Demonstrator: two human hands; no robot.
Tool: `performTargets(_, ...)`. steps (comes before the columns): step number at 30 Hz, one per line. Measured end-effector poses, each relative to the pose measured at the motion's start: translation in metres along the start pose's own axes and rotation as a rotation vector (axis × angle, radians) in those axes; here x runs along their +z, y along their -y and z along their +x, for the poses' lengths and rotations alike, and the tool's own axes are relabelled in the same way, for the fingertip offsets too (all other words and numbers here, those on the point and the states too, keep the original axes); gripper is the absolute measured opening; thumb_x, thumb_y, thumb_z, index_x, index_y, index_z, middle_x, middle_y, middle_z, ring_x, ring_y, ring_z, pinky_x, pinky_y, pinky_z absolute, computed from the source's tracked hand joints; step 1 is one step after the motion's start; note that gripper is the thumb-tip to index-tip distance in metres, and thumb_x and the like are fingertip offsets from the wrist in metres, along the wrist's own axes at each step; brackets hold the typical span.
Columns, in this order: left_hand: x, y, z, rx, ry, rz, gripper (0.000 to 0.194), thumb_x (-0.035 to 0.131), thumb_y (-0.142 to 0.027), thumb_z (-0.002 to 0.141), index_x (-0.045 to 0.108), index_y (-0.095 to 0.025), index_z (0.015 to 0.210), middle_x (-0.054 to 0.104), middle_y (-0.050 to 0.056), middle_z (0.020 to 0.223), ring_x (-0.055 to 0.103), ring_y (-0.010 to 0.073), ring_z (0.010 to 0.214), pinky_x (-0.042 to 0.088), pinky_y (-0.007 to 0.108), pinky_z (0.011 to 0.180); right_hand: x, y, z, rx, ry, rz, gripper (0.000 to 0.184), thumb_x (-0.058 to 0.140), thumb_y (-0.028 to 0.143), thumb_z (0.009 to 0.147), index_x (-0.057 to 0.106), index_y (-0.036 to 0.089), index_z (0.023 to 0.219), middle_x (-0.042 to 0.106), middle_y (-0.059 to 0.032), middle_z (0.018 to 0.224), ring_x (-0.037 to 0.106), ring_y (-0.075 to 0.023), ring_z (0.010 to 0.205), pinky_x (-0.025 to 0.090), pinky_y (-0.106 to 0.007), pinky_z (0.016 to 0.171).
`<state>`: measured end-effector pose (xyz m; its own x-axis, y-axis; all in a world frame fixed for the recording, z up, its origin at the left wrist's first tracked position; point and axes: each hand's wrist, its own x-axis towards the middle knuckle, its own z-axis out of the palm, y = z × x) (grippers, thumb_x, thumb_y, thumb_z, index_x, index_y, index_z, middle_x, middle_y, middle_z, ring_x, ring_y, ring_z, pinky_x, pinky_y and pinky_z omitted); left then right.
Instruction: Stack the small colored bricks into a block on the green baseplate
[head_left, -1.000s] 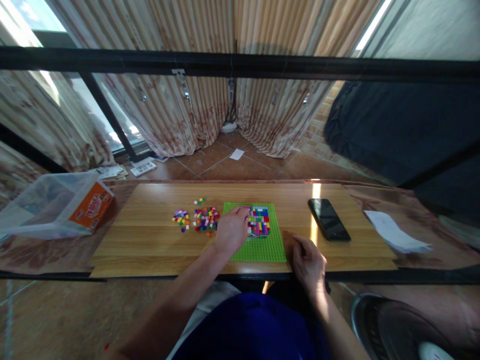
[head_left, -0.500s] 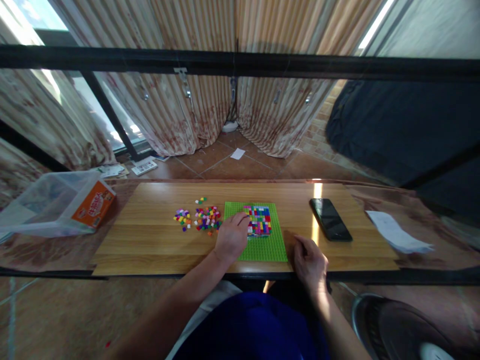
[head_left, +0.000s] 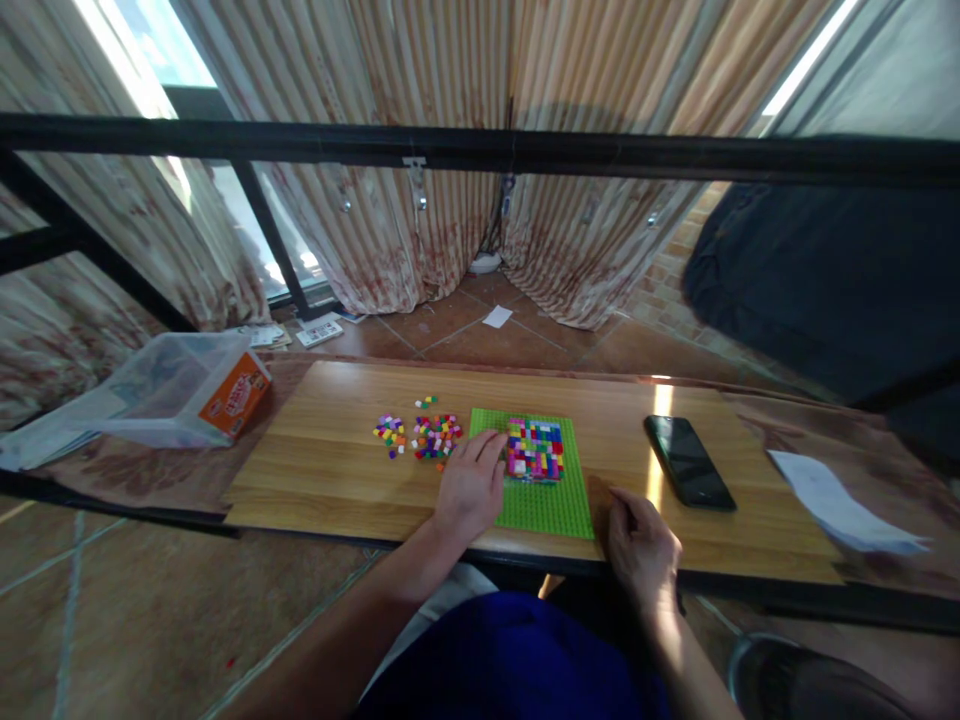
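A green studded baseplate (head_left: 566, 520) lies on the wooden board, with a block of small multicoloured toy bricks (head_left: 535, 450) built up on it. My left hand (head_left: 471, 488) rests over the left part of the baseplate. Its fingers reach forward, tips beside the left edge of the built bricks; nothing shows in them, though the thumb side is partly hidden. Left of that hand lie loose toy bricks in a larger pile (head_left: 436, 436) and a smaller pile (head_left: 390, 432). My right hand (head_left: 643, 545) is at the board's front edge, right of the baseplate, fingers curled in, no object visible.
A black phone (head_left: 690, 462) lies right of the baseplate. Farther right are white papers (head_left: 840, 500). A clear plastic box (head_left: 184, 385) with an orange label stands left of the board. A few bricks (head_left: 426, 402) lie behind the piles. A dark rail (head_left: 450, 150) crosses beyond.
My left hand has drawn back slightly from the built bricks, and its fingers have straightened. The right hand keeps its place by the front edge. The whole view has shifted and tilted.
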<state>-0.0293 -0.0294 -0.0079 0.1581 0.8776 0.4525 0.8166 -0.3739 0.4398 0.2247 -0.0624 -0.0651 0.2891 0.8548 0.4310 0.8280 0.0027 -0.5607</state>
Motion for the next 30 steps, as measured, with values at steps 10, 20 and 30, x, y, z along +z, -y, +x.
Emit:
performTargets(10, -0.04, 0.08, -0.028, -0.323, -0.078, 0.169, 0.028, 0.048, -0.014, 0.086, 0.064, -0.019, 0.108, 0.064, 0.01, 0.11, 0.059, 0.026, 0.106, 0.049, 0.041, 0.095, 0.001, -0.004, 0.0, -0.03, -0.012, -0.014, 0.039, 0.043, 0.043, 0.09, 0.072, 0.016, 0.094, 0.073, -0.01, 0.091, 0.068, -0.022, 0.08, 0.049, -0.029, 0.07)
performTargets(20, -0.037, 0.099, -0.022, -0.274, -0.007, 0.319, 0.027, 0.049, -0.021, 0.089, 0.07, -0.019, 0.105, 0.061, 0.013, 0.113, 0.057, 0.0285, 0.106, 0.048, 0.043, 0.094, 0.001, -0.004, 0.0, -0.012, -0.022, -0.006, 0.041, 0.044, 0.046, 0.09, 0.072, 0.017, 0.094, 0.074, -0.0096, 0.092, 0.068, -0.0221, 0.079, 0.049, -0.03, 0.07)
performTargets(30, -0.042, 0.079, -0.017, -0.237, -0.074, 0.153, 0.015, 0.05, -0.022, 0.09, 0.065, -0.018, 0.088, 0.064, 0.011, 0.104, 0.058, 0.0251, 0.104, 0.047, 0.041, 0.095, 0.002, -0.004, -0.001, -0.011, -0.015, -0.012, 0.038, 0.045, 0.043, 0.089, 0.072, 0.018, 0.094, 0.074, -0.0099, 0.094, 0.068, -0.0228, 0.082, 0.05, -0.031, 0.072)
